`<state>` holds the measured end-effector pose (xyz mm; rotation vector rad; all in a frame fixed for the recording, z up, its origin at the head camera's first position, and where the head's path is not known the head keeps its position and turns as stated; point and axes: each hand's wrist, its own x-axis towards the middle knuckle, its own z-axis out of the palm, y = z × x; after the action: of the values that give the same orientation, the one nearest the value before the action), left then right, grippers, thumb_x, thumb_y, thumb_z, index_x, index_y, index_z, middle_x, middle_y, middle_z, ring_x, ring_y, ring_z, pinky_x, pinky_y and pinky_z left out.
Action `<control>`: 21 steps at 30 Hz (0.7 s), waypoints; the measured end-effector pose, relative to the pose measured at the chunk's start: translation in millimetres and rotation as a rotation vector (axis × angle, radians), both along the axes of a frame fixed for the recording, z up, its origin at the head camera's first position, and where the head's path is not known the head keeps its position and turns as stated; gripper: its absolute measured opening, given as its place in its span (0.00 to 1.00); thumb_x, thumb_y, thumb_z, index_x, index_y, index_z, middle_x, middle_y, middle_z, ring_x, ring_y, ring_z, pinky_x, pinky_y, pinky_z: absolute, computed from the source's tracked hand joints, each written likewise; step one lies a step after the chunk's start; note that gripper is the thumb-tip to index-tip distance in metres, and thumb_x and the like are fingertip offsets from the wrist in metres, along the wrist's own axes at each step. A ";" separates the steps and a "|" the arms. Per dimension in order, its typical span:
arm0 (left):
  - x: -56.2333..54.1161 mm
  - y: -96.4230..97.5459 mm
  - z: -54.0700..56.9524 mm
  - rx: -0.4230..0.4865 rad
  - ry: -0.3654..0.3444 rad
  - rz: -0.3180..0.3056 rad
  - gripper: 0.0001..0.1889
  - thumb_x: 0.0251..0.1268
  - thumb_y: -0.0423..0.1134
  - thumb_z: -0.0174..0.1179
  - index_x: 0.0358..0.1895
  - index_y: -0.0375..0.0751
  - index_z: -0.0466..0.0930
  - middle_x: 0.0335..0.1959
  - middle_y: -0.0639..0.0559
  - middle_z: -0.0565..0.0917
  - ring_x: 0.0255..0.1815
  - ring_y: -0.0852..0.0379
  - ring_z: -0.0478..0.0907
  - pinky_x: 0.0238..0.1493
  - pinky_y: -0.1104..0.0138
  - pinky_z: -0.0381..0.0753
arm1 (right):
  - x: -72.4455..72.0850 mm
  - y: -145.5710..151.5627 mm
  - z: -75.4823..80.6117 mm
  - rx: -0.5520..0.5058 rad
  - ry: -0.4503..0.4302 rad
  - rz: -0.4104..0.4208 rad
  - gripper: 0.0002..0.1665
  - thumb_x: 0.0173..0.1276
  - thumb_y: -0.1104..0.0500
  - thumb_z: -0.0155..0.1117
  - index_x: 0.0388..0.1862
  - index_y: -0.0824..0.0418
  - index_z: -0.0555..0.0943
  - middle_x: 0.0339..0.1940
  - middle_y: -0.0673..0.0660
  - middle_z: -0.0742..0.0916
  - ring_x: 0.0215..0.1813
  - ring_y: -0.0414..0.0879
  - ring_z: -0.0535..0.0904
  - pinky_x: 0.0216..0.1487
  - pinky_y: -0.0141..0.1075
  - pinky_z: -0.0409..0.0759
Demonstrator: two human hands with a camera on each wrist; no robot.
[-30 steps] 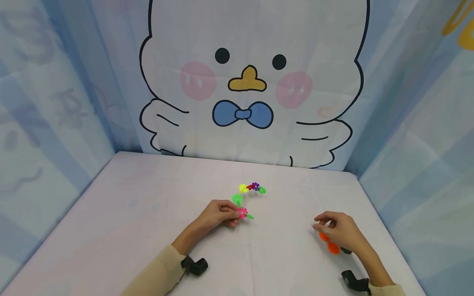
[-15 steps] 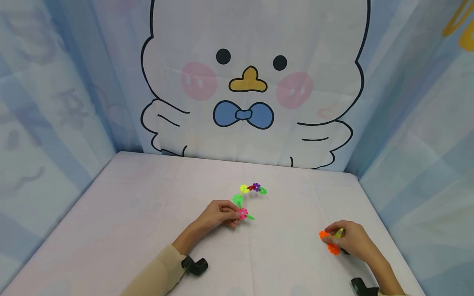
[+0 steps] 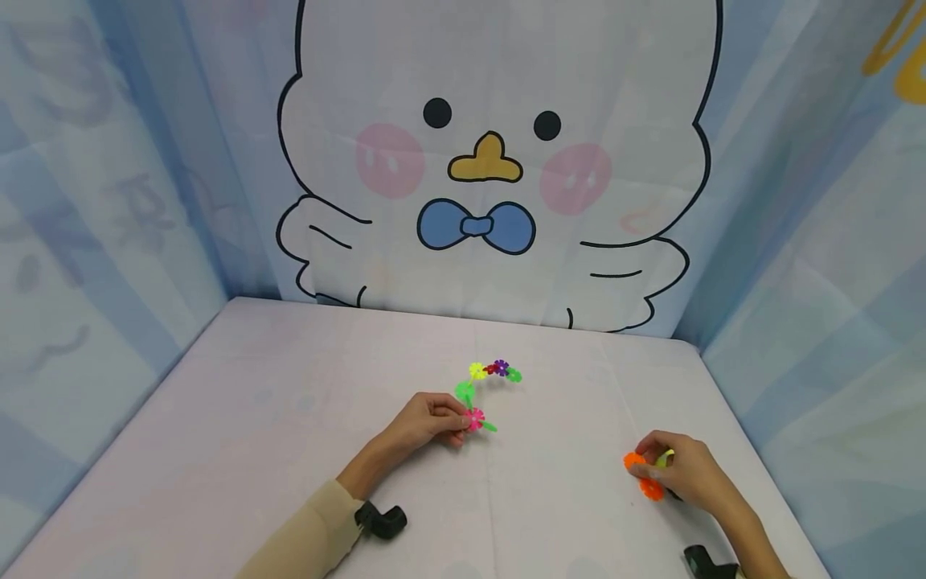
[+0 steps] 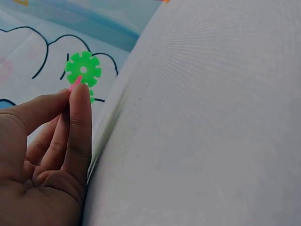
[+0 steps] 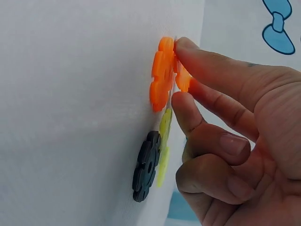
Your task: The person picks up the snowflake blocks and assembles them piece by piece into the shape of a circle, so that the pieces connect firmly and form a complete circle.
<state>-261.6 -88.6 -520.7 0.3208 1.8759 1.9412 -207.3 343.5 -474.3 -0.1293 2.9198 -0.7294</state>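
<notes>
The left hand [image 3: 425, 419] pinches a flower chain [image 3: 465, 391] at centre; near right, the right hand [image 3: 683, 470] grasps an orange flower [image 3: 634, 461], and a hasty lift could knock the black flower [image 5: 146, 167] close by

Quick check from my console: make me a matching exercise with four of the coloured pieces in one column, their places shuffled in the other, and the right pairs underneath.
Pieces
1. pink piece
2. black piece
3. purple piece
4. red piece

Places
A. in the chain, between the yellow piece and the purple piece
B. pinched by the left hand
C. in the chain, between the red piece and a green piece
D. close to the right hand

Pairs: 1-B, 2-D, 3-C, 4-A
</notes>
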 end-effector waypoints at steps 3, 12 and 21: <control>0.0 0.3 -0.6 0.006 -0.010 0.000 0.11 0.70 0.33 0.70 0.49 0.30 0.85 0.35 0.48 0.93 0.29 0.61 0.86 0.38 0.67 0.92 | 0.4 0.2 -0.5 -0.015 0.000 -0.005 0.17 0.62 0.50 0.82 0.42 0.57 0.86 0.32 0.50 0.86 0.31 0.40 0.74 0.29 0.31 0.75; -0.8 0.0 -2.0 0.011 -0.015 0.000 0.10 0.70 0.33 0.70 0.49 0.31 0.85 0.34 0.50 0.92 0.29 0.61 0.86 0.38 0.67 0.92 | -3.0 -1.8 3.7 -0.174 -0.094 -0.037 0.09 0.70 0.62 0.71 0.47 0.64 0.88 0.43 0.56 0.90 0.32 0.42 0.78 0.29 0.32 0.78; -1.3 0.0 -1.1 0.007 -0.013 -0.003 0.10 0.70 0.33 0.70 0.49 0.31 0.85 0.34 0.48 0.92 0.28 0.61 0.86 0.39 0.67 0.92 | -12.5 -27.3 0.4 -0.356 -0.195 -0.012 0.14 0.75 0.56 0.69 0.51 0.66 0.85 0.48 0.57 0.90 0.39 0.44 0.80 0.34 0.33 0.80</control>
<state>-262.9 -88.6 -521.8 0.3119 1.8597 1.9439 -219.8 316.2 -473.9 -0.0693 2.5851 -1.1858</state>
